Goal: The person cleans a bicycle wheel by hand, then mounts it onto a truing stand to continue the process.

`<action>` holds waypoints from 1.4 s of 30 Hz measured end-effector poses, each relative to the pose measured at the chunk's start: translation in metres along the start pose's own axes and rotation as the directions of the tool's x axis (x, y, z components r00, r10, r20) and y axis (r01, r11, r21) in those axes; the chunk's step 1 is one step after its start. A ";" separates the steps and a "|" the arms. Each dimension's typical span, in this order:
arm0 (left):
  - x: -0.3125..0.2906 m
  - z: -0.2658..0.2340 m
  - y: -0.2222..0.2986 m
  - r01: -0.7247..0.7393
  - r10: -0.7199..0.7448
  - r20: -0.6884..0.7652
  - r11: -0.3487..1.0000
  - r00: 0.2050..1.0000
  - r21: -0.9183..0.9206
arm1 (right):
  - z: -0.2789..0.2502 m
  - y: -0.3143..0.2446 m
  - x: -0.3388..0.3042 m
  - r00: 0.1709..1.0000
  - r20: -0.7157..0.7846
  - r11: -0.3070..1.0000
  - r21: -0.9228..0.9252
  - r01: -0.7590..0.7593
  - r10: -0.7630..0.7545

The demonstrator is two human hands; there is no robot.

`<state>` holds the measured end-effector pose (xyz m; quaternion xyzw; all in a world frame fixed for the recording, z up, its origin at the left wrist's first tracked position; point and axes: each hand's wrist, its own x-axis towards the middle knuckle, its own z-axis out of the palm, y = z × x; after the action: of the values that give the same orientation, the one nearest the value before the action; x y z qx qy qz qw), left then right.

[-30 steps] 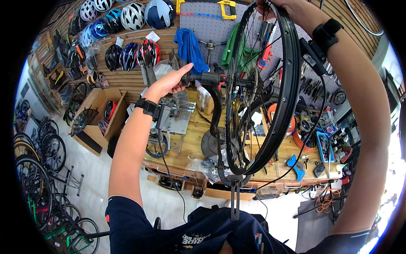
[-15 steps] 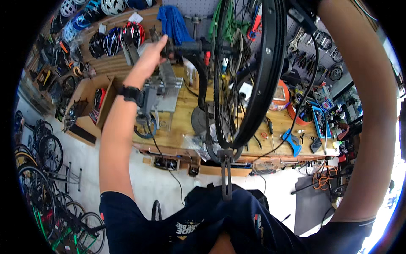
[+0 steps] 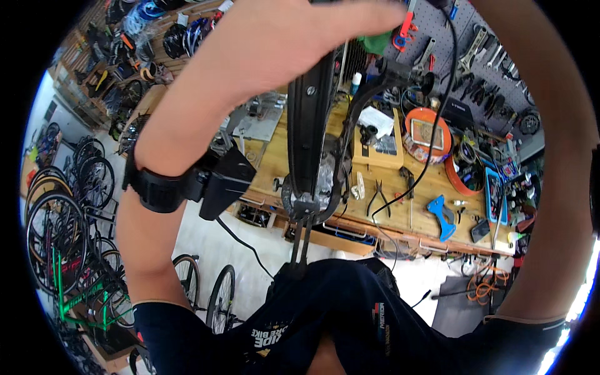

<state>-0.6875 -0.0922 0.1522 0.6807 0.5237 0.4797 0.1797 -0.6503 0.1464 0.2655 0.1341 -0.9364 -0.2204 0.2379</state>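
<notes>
Near the top edge, my left hand (image 3: 281, 44) crosses in front of a black bicycle wheel rim (image 3: 307, 125). Its thumb is stretched out to the right; the other fingers are hidden or cut off, so I cannot tell whether they touch the rim. A black strap with a boxy black device (image 3: 228, 181) circles that wrist. The rim stands upright, edge-on to me, in a dark metal wheel stand (image 3: 350, 128) with curved arms. My right forearm (image 3: 550, 125) rises along the right side, and the hand lies beyond the top edge. A black cable (image 3: 451, 75) hangs beside it.
The wooden workbench (image 3: 262, 181) carries pliers (image 3: 379, 199), a blue tool (image 3: 442, 217), an orange bowl (image 3: 428, 134) and a blue tray (image 3: 495, 194). Tools hang on the pegboard (image 3: 437, 37) behind. Bicycles (image 3: 59, 244) stand at left. A cardboard box stands beyond my left forearm.
My left hand has left the left side of the stand, rising and moving right across the rim. The view has shifted, and the rim now appears edge-on. My right arm stays raised.
</notes>
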 end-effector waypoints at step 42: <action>-0.013 0.017 -0.038 -0.083 0.108 -0.376 0.993 0.920 0.084 | 0.208 -0.066 -0.306 0.263 0.743 -0.376 0.570 -0.731 0.615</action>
<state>-0.6936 -0.0840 0.1096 0.6053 0.5303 0.5929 0.0288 -0.4856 0.2706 -0.0484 -0.3679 -0.7392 0.5461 0.1417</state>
